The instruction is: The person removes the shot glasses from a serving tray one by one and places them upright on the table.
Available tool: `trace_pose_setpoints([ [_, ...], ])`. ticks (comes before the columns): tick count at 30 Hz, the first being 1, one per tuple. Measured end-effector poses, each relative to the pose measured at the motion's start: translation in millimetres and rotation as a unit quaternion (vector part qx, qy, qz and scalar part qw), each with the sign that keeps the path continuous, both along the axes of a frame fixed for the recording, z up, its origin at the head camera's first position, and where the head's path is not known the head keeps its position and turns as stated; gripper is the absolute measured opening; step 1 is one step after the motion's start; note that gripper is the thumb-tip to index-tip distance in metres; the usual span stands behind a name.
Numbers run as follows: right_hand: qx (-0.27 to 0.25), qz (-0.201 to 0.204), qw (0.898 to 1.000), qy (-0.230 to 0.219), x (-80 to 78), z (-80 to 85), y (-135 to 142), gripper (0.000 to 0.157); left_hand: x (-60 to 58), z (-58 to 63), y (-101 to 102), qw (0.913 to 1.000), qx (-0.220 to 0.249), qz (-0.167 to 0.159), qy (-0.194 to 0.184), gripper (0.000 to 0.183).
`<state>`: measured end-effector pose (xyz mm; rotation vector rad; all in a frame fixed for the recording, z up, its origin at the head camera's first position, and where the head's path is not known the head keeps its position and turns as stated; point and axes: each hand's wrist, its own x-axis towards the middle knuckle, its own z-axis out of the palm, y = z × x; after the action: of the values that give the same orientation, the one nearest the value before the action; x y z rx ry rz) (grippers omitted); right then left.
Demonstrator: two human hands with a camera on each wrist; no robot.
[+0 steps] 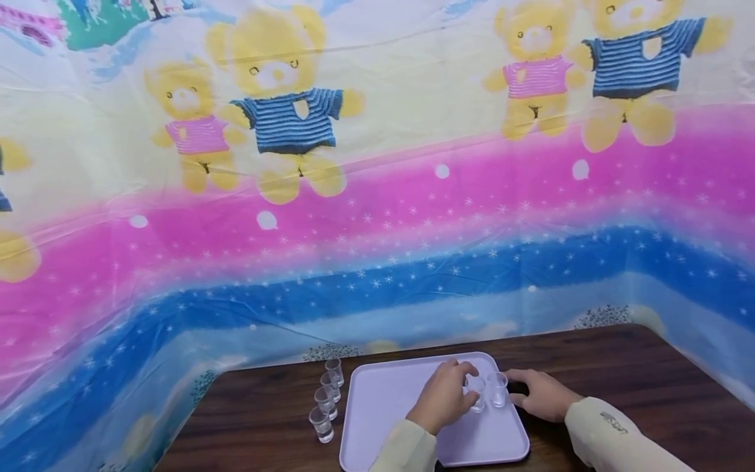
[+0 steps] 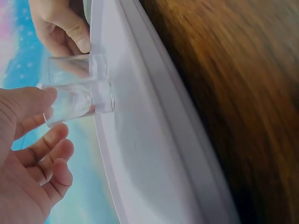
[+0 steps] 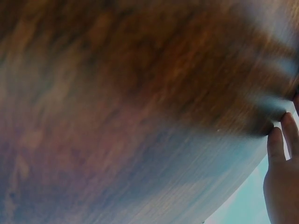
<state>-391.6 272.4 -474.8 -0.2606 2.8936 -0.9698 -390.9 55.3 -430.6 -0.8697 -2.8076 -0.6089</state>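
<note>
Lavender plastic, by its look, makes up the serving tray (image 1: 380, 410) in front of you, lying on the dark wood-grain table (image 1: 253, 423). Towards its right side stand two clear shot glasses. Your left hand (image 1: 444, 398) pinches the nearer-to-you-leftward one, the pinched glass (image 2: 77, 101), high up by its mouth between thumb and index finger; your other fingers curl loosely, away from it. It is upright, its base at or just above the tray surface; you can't tell contact for certain. The neighbouring glass (image 1: 498, 392) stands upright just to its right, and whether the two touch isn't clear. Your right hand (image 1: 545, 396) is bent at the tray's right edge with its fingertips right beside that neighbour; whether it grips the glass, you can't tell from these views. Four more shot glasses (image 1: 322, 426) line up on the table left of the tray.

The step in hand seems to be handling and lining up this pair, though setting down and picking up look alike here. Your next move calls for a light, level pinch: seat the base flat before letting go, or lift straight up, without knocking the neighbour.
</note>
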Motion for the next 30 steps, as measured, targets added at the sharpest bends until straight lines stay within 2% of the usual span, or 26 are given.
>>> trace_pose_setpoints([
  [4,0.001,0.002,1.000,0.005,-1.2,-0.5,-1.1,0.047,0.6,3.1,-0.1,0.9998,-0.017,0.007,0.001,0.027],
  [8,0.000,0.001,1.000,0.006,-4.0,-3.8,-0.7,0.048,1.0,8.4,-3.0,0.9998,-0.014,0.010,-0.004,0.027],
  [13,0.000,0.001,1.000,0.001,-5.5,-5.1,0.8,0.050,6.0,22.1,-15.9,0.9999,0.005,0.003,-0.013,0.025],
  [17,-0.002,0.002,1.000,-0.003,-3.2,-3.1,2.0,0.051,9.9,30.7,-36.0,0.9992,0.029,0.002,-0.026,0.024],
  [21,-0.002,0.002,1.000,-0.010,-2.6,-3.1,4.3,0.052,9.1,33.9,-59.7,0.9985,0.050,-0.017,-0.012,0.023],
  [24,-0.002,0.007,1.000,-0.014,-3.4,-3.1,4.0,0.053,8.5,36.1,-78.7,0.9981,0.053,-0.030,-0.007,0.021],
  [28,-0.001,0.011,1.000,-0.016,-5.7,-3.7,2.2,0.053,12.2,38.9,-106.4,0.9984,0.049,-0.028,-0.009,0.021],
  [30,0.001,0.012,1.000,-0.015,-6.8,-3.7,0.9,0.053,14.4,39.5,-120.5,0.9986,0.047,-0.026,0.003,0.021],
])
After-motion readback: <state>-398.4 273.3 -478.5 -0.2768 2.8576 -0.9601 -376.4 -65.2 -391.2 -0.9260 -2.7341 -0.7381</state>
